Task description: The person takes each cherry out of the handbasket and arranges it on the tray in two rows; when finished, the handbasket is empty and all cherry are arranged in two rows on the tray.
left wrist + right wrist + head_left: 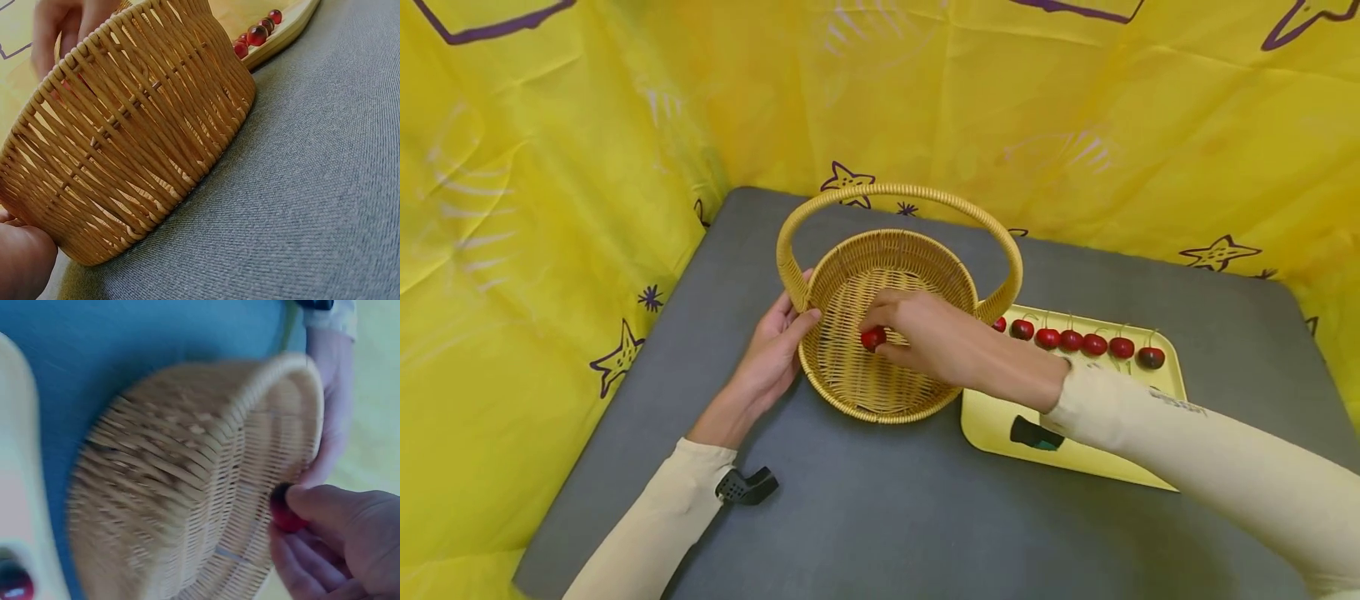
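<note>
A round yellow wicker basket (880, 412) with a tall arched handle (917, 192) stands on the grey table. My left hand (769, 350) holds its left side, thumb by the rim at the foot of the handle; some of the fingers are hidden behind it. Over the basket's inside, my right hand (917, 329) pinches a red cherry (873, 337) between thumb and fingers. In the right wrist view the cherry (286, 509) looks dark at one end. To the right lies a yellow tray (988, 425) bearing a row of several stemmed cherries (1093, 343).
A dark object (1036, 433) lies on the tray, partly covered by the right sleeve. The grey table (880, 517) extends in front of the basket. A yellow patterned cloth (925, 100) hangs behind and beside the table.
</note>
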A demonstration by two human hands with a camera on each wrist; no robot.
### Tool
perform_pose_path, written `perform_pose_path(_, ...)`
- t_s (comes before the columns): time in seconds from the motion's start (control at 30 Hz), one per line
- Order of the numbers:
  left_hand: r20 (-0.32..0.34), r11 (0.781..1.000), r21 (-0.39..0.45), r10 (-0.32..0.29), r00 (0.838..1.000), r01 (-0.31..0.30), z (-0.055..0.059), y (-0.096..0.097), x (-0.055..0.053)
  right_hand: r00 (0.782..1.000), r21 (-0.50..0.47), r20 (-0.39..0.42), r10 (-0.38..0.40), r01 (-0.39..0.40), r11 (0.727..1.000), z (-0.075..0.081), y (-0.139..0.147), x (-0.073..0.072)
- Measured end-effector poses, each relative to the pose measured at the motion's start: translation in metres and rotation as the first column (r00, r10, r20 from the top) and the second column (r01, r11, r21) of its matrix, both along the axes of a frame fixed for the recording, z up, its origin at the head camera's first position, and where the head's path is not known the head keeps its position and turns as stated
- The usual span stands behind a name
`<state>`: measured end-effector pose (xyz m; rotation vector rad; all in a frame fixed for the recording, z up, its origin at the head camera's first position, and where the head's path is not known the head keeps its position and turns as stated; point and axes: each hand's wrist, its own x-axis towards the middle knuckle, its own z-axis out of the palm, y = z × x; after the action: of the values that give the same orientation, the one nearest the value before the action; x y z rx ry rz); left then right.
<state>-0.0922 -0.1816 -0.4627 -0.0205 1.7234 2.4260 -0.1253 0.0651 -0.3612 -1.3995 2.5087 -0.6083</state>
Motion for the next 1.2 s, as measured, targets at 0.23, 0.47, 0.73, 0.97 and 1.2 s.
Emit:
perform_pose_path(0.23,0.009,1.0,0.001,-0.007,1.0,0.007,0.0,0.0,0.0,1.0,-0.142,-0.025,0.002,-0.005,0.99,0.017,0.064,0.048)
perform_pose_path(0.47,0.004,1.0,-0.012,-0.007,1.0,0.007,0.001,0.001,0.001,0.982,-0.396,-0.147,-0.117,0.05,0.917,0.043,0.137,0.079)
perform_pose_path(0.73,0.017,1.0,-0.024,0.002,1.0,-0.001,-0.002,-0.001,0.001,0.901,-0.567,-0.135,-0.412,0.271,0.778,0.039,0.221,0.095)
perform_pose_path(0.97,0.003,1.0,-0.008,-0.008,1.0,0.008,-0.003,-0.001,0.0,0.843,-0.398,-0.068,-0.534,0.468,0.789,-0.01,0.259,0.107)
perform_pose_path(1.2,0.007,1.0,-0.001,-0.006,1.0,0.006,-0.002,-0.002,0.0,0.857,-0.354,-0.089,-0.508,0.449,0.82,-0.042,0.231,0.11)
